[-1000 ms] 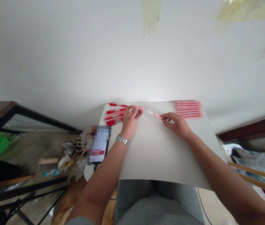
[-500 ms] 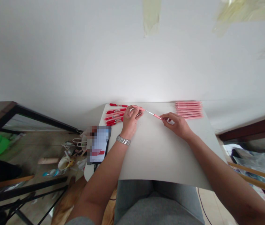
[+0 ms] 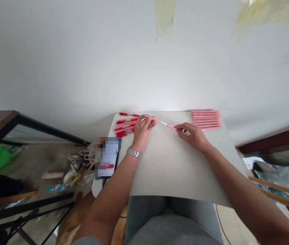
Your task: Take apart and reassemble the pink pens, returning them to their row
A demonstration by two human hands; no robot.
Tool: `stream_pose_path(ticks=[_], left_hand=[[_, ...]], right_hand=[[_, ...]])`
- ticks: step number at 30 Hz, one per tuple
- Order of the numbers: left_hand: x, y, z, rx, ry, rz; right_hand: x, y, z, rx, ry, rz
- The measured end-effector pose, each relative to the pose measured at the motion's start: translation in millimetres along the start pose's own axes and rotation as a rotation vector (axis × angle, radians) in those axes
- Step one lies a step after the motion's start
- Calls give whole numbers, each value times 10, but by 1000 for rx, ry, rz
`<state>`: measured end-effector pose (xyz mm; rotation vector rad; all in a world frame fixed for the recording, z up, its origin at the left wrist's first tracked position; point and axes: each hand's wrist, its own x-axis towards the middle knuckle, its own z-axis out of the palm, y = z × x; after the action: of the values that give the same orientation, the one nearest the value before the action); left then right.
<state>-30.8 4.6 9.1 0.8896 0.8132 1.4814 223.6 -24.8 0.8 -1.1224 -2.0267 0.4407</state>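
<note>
1. Left hand (image 3: pixel 141 131): fingers closed in a pinch on one end of a pink pen (image 3: pixel 164 123), held just above the worktop (image 3: pixel 175 170). There is a metal wristwatch (image 3: pixel 134 152) on that wrist.
2. Right hand (image 3: pixel 194 136): thumb and fingertips pinch the other end of the same pen. Heel of the hand is low over the worktop; can't tell if it's touching.
3. The pen spans the gap between the two hands, tilted down toward the right. A thin pale mid-section shows between the two pink ends. It sits toward the far middle of the worktop.
4. Red pens (image 3: pixel 125 125): loose pile at the far-left corner, just beside the left hand's knuckles.
5. Pink barrels (image 3: pixel 205 119): neat parallel stack at the far-right corner, near the right hand but apart from it.
6. Phone (image 3: pixel 108 156): at the left edge, near the left forearm, screen blurred.
7. Worktop backs onto a plain white wall (image 3: pixel 108 68).
</note>
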Motion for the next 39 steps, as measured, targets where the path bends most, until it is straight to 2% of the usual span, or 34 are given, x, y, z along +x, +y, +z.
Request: stream_pose_path(ticks=[20, 39], left_hand=[[-100, 59, 97, 135, -100, 12], [-151, -9, 128, 180, -195, -19]], right_hand=[[12, -37, -4, 3, -9, 8], [18, -53, -5, 21, -5, -18]])
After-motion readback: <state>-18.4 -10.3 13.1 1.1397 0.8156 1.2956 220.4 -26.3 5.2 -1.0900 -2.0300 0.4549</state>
